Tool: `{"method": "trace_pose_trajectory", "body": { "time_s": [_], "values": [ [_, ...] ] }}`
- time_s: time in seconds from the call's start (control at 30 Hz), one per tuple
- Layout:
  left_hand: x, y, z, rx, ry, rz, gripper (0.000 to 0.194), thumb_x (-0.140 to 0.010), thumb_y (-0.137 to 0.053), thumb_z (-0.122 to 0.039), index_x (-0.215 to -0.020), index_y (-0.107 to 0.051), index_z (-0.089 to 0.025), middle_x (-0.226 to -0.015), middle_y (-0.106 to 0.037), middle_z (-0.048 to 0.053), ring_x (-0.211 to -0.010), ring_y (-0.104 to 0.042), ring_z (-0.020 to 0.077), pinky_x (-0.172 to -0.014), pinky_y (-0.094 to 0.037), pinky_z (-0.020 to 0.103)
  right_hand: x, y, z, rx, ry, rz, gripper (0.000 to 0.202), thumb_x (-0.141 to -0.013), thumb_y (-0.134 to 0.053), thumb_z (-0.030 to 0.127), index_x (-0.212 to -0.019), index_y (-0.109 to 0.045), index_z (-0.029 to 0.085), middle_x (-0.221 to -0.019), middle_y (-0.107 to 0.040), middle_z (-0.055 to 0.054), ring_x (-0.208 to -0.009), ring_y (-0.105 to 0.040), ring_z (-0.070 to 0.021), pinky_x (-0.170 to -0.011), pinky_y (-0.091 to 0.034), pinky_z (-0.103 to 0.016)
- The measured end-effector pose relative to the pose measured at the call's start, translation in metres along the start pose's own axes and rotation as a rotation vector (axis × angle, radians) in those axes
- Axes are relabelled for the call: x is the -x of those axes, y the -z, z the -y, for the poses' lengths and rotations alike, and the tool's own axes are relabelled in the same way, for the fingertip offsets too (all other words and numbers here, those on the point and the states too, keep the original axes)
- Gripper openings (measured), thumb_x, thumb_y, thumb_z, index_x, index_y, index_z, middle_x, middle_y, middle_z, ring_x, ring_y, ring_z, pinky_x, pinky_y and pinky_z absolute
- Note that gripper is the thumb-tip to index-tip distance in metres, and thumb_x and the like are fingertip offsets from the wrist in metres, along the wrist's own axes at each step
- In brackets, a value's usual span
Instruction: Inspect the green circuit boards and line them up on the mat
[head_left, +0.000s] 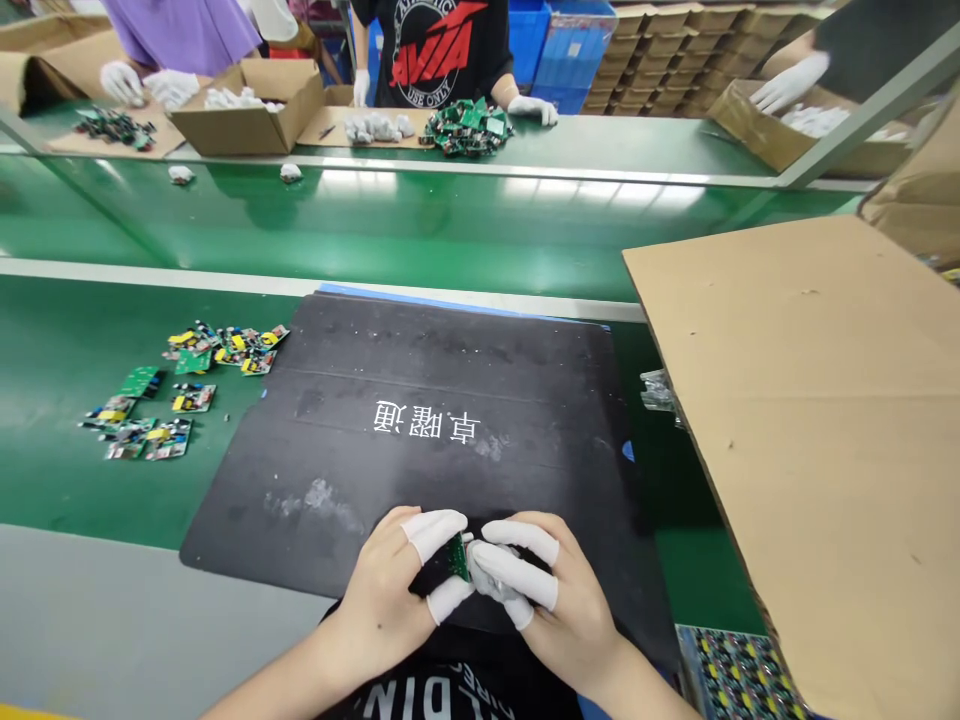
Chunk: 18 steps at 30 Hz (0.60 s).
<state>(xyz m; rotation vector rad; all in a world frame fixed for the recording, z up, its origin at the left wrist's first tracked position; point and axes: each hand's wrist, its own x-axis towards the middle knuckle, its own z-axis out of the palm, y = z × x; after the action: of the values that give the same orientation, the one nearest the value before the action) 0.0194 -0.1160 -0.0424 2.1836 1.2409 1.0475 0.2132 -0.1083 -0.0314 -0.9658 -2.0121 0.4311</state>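
Note:
My left hand [405, 575], with white finger cots on the fingertips, pinches a small green circuit board [457, 558] by its edges. Opposite it, my right hand [551, 590], also in finger cots, grips a pale grey, soft-looking lump [493, 575] that meets the board's right side. My fingers cover part of it, so I cannot tell exactly what it is. Both hands are close together over the near edge of a black mat [450, 370] with white lettering.
Loose circuit boards with yellow parts [236, 345] lie left of the mat. A large cardboard sheet [810, 430] fills the right, above a tray of boards [739, 675]. Beyond the green conveyor [450, 225], people in white gloves work beside boxes [240, 120] and a board pile [466, 128].

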Motion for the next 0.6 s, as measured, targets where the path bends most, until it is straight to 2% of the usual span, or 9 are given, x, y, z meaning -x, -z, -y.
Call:
{"method": "trace_pose_trajectory", "body": {
  "time_s": [0.13,0.23,0.3,0.37,0.43,0.5,0.6],
  "values": [
    [0.000,0.000,0.002,0.006,0.001,0.014,0.036,-0.087,-0.055,-0.024,-0.123,-0.050,-0.022,-0.106,-0.067,0.005,-0.093,-0.065,0.0185,-0.089,-0.050,0.038,0.001,0.000,0.003,0.087,0.058,0.002,0.033,-0.081,-0.053,0.001,-0.104,-0.064,0.022,-0.093,-0.067,-0.007,-0.088,-0.060,-0.0190,-0.064,-0.053,-0.033],
    [-0.001,-0.001,0.001,0.005,0.001,0.006,0.036,-0.087,-0.056,-0.025,-0.122,-0.050,-0.022,-0.105,-0.068,0.005,-0.092,-0.065,0.0189,-0.086,-0.051,0.037,-0.001,0.001,0.003,0.014,-0.008,0.018,0.029,-0.083,-0.054,0.005,-0.103,-0.064,0.024,-0.091,-0.067,-0.005,-0.084,-0.061,-0.0180,-0.066,-0.054,-0.033],
    [-0.001,-0.001,0.000,0.003,0.002,-0.004,0.036,-0.087,-0.057,-0.026,-0.122,-0.050,-0.022,-0.104,-0.068,0.005,-0.090,-0.065,0.0189,-0.085,-0.051,0.037,0.000,0.001,0.001,-0.116,-0.128,-0.013,0.028,-0.083,-0.056,0.008,-0.103,-0.062,0.026,-0.092,-0.066,-0.004,-0.084,-0.061,-0.0172,-0.068,-0.055,-0.033],
    [-0.001,-0.002,-0.001,0.001,0.002,-0.007,0.036,-0.087,-0.057,-0.026,-0.122,-0.050,-0.022,-0.103,-0.068,0.005,-0.089,-0.065,0.0187,-0.086,-0.051,0.038,0.004,0.001,-0.004,-0.192,-0.291,-0.126,0.028,-0.083,-0.057,0.010,-0.105,-0.061,0.027,-0.094,-0.066,-0.004,-0.085,-0.063,-0.0176,-0.070,-0.055,-0.033],
    [-0.001,-0.001,-0.001,0.001,0.006,-0.004,0.036,-0.087,-0.057,-0.025,-0.122,-0.050,-0.022,-0.104,-0.068,0.006,-0.090,-0.065,0.0188,-0.088,-0.051,0.038,0.008,0.001,-0.009,-0.169,-0.466,-0.239,0.024,-0.083,-0.058,0.015,-0.105,-0.061,0.025,-0.096,-0.066,-0.005,-0.087,-0.064,-0.0191,-0.074,-0.055,-0.034],
    [0.000,0.000,-0.001,0.004,0.005,-0.004,0.037,-0.086,-0.057,-0.025,-0.122,-0.050,-0.021,-0.105,-0.068,0.006,-0.091,-0.065,0.0190,-0.088,-0.052,0.037,0.011,0.005,-0.015,-0.104,-0.604,-0.251,0.020,-0.083,-0.059,0.022,-0.102,-0.063,0.023,-0.096,-0.067,-0.007,-0.089,-0.064,-0.0208,-0.082,-0.054,-0.038],
    [-0.001,0.001,-0.002,0.022,0.036,0.012,0.036,-0.086,-0.056,-0.024,-0.122,-0.051,-0.022,-0.107,-0.067,0.006,-0.096,-0.064,0.0194,-0.085,-0.055,0.034,0.012,0.019,-0.024,-0.007,-0.706,-0.220,0.023,-0.081,-0.059,0.032,-0.101,-0.064,0.021,-0.099,-0.068,-0.008,-0.091,-0.064,-0.0224,-0.089,-0.051,-0.041]
  ]
}}
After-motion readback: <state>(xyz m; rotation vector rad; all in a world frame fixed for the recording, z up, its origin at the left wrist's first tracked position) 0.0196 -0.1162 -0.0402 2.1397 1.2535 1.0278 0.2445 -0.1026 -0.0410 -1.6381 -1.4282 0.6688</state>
